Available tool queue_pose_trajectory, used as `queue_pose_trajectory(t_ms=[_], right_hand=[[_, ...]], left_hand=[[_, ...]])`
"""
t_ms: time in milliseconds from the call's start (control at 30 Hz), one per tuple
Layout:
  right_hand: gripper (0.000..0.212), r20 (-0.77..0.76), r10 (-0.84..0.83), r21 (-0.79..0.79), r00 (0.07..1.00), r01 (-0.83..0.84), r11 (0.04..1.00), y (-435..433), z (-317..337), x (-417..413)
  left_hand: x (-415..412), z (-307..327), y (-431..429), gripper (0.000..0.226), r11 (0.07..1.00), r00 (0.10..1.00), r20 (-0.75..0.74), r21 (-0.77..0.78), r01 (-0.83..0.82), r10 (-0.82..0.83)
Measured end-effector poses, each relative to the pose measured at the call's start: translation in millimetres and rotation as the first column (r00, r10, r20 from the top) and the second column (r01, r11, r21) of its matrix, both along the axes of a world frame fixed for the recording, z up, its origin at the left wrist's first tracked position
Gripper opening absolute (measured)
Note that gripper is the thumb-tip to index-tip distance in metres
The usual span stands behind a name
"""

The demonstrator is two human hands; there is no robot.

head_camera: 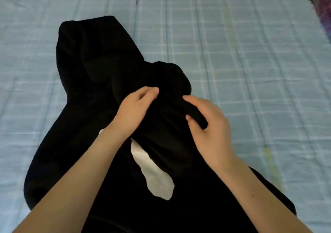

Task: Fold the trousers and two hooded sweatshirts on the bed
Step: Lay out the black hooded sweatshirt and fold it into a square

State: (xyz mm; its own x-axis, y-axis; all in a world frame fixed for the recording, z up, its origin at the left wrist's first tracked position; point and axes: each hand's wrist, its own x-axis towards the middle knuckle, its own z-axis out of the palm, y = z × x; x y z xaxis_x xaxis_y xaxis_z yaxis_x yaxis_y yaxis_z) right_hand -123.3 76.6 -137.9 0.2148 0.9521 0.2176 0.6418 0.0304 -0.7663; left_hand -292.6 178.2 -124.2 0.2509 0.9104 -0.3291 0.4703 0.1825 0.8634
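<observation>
The black hoodie (86,75) lies on the bed (250,53), hood toward the far side, body running back toward me. My left hand (136,107) curls into the bunched cloth at its middle. My right hand (209,125) pinches a rolled fold just beside it. A white patch (152,172) shows under my left wrist.

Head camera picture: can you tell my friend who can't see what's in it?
A person's left hand and right hand pinch bunched folds of a black hooded sweatshirt lying on a pale blue checked bed. A white patch shows on it.
</observation>
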Motion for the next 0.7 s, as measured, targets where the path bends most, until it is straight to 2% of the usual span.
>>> queue_pose_trajectory(t_ms=[67,100,167,233,267,300,367,433,533,567,600,667,700], right_hand=[[0.061,0.203,0.176,0.004,0.963,-0.18,0.984,-12.3,7.1,-22.1],[0.065,0.293,0.25,-0.004,0.923,-0.26,0.966,-17.5,8.8,-33.3],[0.064,0.418,0.376,-0.043,0.827,-0.395,0.917,-28.0,9.6,-54.5],[0.057,0.409,0.482,-0.097,0.775,-0.488,0.867,-39.3,13.1,-66.2],[0.054,0.334,0.502,-0.108,0.798,-0.496,0.861,-44.9,16.9,-68.1],[0.051,0.222,0.478,-0.107,0.85,-0.466,0.879,-50.3,20.2,-67.7],[0.043,0.057,0.305,-0.108,0.951,-0.298,0.948,-57.5,24.2,-63.8],[0.035,0.068,0.121,-0.208,0.99,-0.105,0.972,-56.8,18.8,-60.2],[0.031,0.132,-0.023,-0.346,0.991,0.068,0.936,-47.0,3.6,-65.1],[0.032,0.116,-0.088,-0.358,0.989,0.124,0.925,-42.1,0.8,-68.0],[0.039,0.076,-0.152,-0.373,0.986,0.169,0.912,-36.3,1.1,-70.2],[0.059,-0.029,-0.242,-0.468,0.97,0.201,0.861,-24.0,5.6,-72.8],[0.061,-0.085,-0.256,-0.508,0.963,0.18,0.842,-19.0,6.9,-72.7]], left_hand=[[-10.7,19.9,2.0,0.03,0.99,0.982,0.121,0.0,-0.143,0.142],[-14.4,28.0,0.7,0.039,0.987,0.98,0.116,0.01,-0.163,0.161],[-22.3,38.8,-6.7,0.056,0.981,0.989,-0.04,0.139,-0.134,0.141],[-40.9,37.4,-18.1,0.062,0.932,0.97,-0.14,0.334,-0.141,0.197],[-55.7,35.6,-26.3,0.062,0.91,0.957,-0.132,0.365,-0.194,0.257],[-73.3,33.1,-35.4,0.061,0.898,0.939,-0.109,0.346,-0.273,0.327],[-109.0,24.1,-59.9,0.06,0.868,0.881,-0.096,0.251,-0.429,0.463],[-136.3,8.0,-90.6,0.063,0.855,0.84,-0.16,0.132,-0.502,0.518],[-150.5,-16.0,-120.7,0.075,0.845,0.818,-0.27,-0.023,-0.534,0.509],[-151.0,-18.1,-124.1,0.083,0.859,0.818,-0.307,-0.005,-0.512,0.486],[-150.5,-17.3,-122.3,0.091,0.893,0.815,-0.379,0.08,-0.444,0.439],[-146.6,-13.0,-110.7,0.094,0.926,0.764,-0.566,0.363,-0.106,0.309],[-143.6,-9.0,-101.5,0.088,0.879,0.763,-0.597,0.471,0.081,0.25]])
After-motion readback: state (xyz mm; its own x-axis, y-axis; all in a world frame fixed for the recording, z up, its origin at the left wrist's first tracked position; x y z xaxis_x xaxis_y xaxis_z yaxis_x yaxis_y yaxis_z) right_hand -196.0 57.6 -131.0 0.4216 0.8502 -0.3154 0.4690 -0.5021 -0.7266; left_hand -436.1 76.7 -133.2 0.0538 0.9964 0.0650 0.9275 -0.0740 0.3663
